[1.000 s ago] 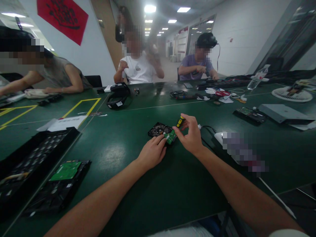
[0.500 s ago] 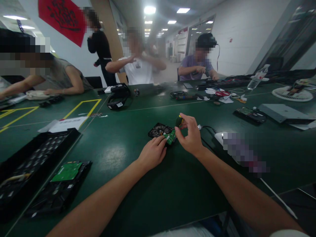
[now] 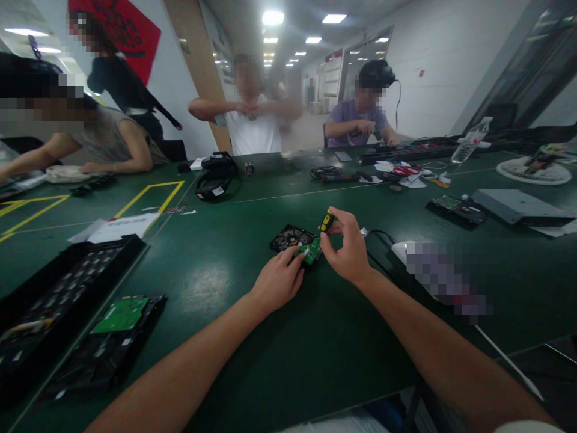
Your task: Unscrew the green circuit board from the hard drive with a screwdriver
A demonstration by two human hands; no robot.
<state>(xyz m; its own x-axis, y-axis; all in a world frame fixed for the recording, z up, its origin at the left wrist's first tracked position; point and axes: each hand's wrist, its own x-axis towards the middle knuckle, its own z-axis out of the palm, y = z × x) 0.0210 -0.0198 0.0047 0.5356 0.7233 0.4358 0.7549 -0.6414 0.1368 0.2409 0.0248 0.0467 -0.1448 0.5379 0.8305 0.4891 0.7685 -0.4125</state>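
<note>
A black hard drive (image 3: pixel 288 237) with a green circuit board (image 3: pixel 310 252) on its near right part lies on the table in front of me. My left hand (image 3: pixel 279 275) rests at its near side, fingers bent and pressed onto the drive by the board's edge. Between the thumb and fingers of my right hand (image 3: pixel 346 246) is a screwdriver with a black and yellow handle (image 3: pixel 327 221), held upright with a slight tilt over the board. The screwdriver's tip is too small to make out.
At left are a long black tray-like casing (image 3: pixel 58 307) and another drive with a green board (image 3: pixel 121 314). To the right lie a power strip (image 3: pixel 401 249), a further drive (image 3: pixel 455 210) and a grey metal box (image 3: pixel 518 204). Several people sit or stand across the green table (image 3: pixel 234 361).
The screwdriver's handle has turned in my right fingers, showing more yellow. My hands and the hard drive stay in place. A person in black behind has moved left.
</note>
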